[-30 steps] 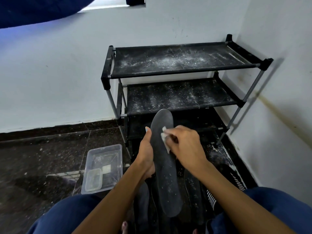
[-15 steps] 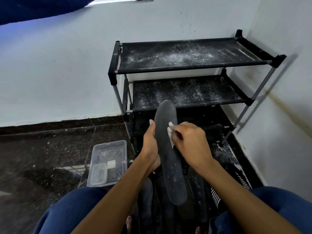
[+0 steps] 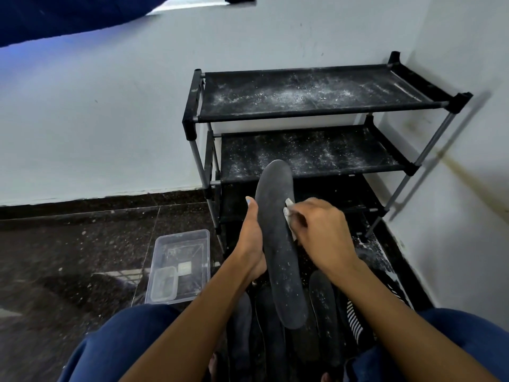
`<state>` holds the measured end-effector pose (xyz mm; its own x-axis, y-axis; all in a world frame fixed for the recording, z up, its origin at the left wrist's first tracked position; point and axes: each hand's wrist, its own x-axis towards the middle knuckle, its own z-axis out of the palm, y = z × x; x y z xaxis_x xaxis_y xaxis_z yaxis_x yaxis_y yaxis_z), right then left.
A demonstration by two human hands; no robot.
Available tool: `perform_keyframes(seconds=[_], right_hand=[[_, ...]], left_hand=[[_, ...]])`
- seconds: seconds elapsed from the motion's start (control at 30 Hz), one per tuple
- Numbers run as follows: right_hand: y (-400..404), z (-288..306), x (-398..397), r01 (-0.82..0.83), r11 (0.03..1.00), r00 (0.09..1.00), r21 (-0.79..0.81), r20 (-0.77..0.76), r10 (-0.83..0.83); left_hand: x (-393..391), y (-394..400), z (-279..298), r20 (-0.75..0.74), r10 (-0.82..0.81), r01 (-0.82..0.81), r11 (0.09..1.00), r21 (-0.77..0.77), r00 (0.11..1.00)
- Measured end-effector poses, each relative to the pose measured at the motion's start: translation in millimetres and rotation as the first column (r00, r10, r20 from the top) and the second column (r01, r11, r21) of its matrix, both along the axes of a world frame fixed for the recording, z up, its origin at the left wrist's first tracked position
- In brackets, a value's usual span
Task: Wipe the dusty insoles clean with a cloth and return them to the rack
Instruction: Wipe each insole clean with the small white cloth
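A: Where is the insole right now?

B: The dark insole [image 3: 278, 244] is held up on a slant in front of the rack [image 3: 325, 111], toe end toward the middle shelf, heel end over the person's lap. White specks still dot its lower half.

A: And the hands?

B: The left hand [image 3: 252, 244] grips the insole's left edge, thumb lying straight up along it. The right hand [image 3: 319, 230] has its fingers curled round a small white cloth [image 3: 288, 213], pressing it against the insole's right edge.

A: Anything else nearby?

B: More dusty insoles [image 3: 322, 304] lie on the floor between the knees, beside a striped item [image 3: 354, 318]. A clear plastic tub [image 3: 179, 266] sits on the dark floor to the left. The rack's top two shelves are powdered white.
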<state>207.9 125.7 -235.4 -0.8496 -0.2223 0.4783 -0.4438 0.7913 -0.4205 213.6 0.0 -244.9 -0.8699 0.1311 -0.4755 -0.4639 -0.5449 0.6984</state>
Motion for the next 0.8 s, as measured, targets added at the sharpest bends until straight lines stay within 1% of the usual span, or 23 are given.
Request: perform_keyframes(seconds=[0.03,0.07,0.13,0.17,0.2,0.23,0.3,0.33,0.37,0.4,0.5,0.53,0.57,0.6,0.7,0.73,0.8], right_hand=[[-0.8,0.2,1.1,-0.004,1.000,1.000,-0.011,0.002,0.004],[-3.1,0.5,4.2,-0.057,0.998,0.998,-0.033,0.037,0.058],[-8.3,1.2,12.0,-0.193,0.976,0.959,-0.101,0.192,0.210],[-9.5,1.0,14.7,-0.233,0.963,0.924,-0.137,0.276,0.263],[-9.9,1.2,16.2,-0.239,0.959,0.903,-0.150,0.328,0.277],[-9.3,-0.6,15.0,-0.217,0.967,0.912,-0.137,0.326,0.251],[-5.5,-2.7,10.1,-0.097,0.993,0.975,-0.067,0.193,0.109],[-4.2,-2.0,8.5,-0.032,0.999,0.991,-0.042,0.128,0.037],[-4.1,-1.4,7.8,-0.002,0.999,0.995,-0.045,0.100,0.006],[-5.0,-0.8,8.2,-0.017,0.998,0.994,-0.062,0.108,0.023],[-11.1,-1.9,14.5,-0.181,0.971,0.952,-0.157,0.218,0.212],[-11.3,-2.8,15.1,-0.199,0.963,0.942,-0.180,0.236,0.239],[-10.4,-3.3,14.5,-0.185,0.960,0.945,-0.210,0.230,0.232],[-9.1,-3.6,13.2,-0.153,0.957,0.960,-0.245,0.191,0.202],[-6.6,-1.9,9.3,-0.059,0.950,0.997,-0.306,0.030,0.071],[-7.2,-1.8,8.7,-0.062,0.949,0.998,-0.308,0.013,0.069],[-10.6,0.3,10.6,-0.144,0.938,0.983,-0.314,0.061,0.171]], left_hand=[[0.1,0.9,0.2,0.004,-0.006,0.006,1.000,-0.005,1.000],[-0.3,1.1,-0.5,0.016,-0.008,0.008,1.000,-0.005,1.000],[-1.8,-0.3,-2.5,0.040,0.012,-0.013,0.999,0.030,0.999],[-3.1,-1.7,-2.7,0.043,0.026,-0.028,0.998,0.057,0.999],[-4.7,-3.6,-3.1,0.040,0.037,-0.040,0.996,0.076,0.999],[-5.7,-5.4,-2.6,0.030,0.037,-0.039,0.995,0.092,0.999],[-6.8,-6.9,-0.6,0.001,0.022,-0.022,0.993,0.114,1.000],[-6.4,-6.7,0.0,-0.006,0.015,-0.014,0.992,0.126,1.000],[-5.6,-6.0,0.3,-0.006,0.012,-0.012,0.991,0.133,1.000],[-5.2,-5.6,-0.4,-0.004,0.013,-0.012,0.991,0.131,1.000],[-4.1,-7.1,-2.7,0.012,-0.001,0.000,0.996,0.094,1.000],[-3.6,-8.1,-3.0,0.016,-0.015,0.013,0.994,0.107,1.000],[-2.5,-8.4,-1.9,0.015,-0.029,0.027,0.993,0.116,0.999],[-1.5,-8.2,-0.8,0.008,-0.043,0.042,0.993,0.112,0.999],[1.1,-5.0,0.3,-0.007,-0.093,0.093,0.992,0.087,0.996],[1.8,-3.8,0.6,-0.008,-0.102,0.102,0.991,0.087,0.995],[2.9,-2.4,0.7,-0.003,-0.112,0.112,0.990,0.081,0.994]])
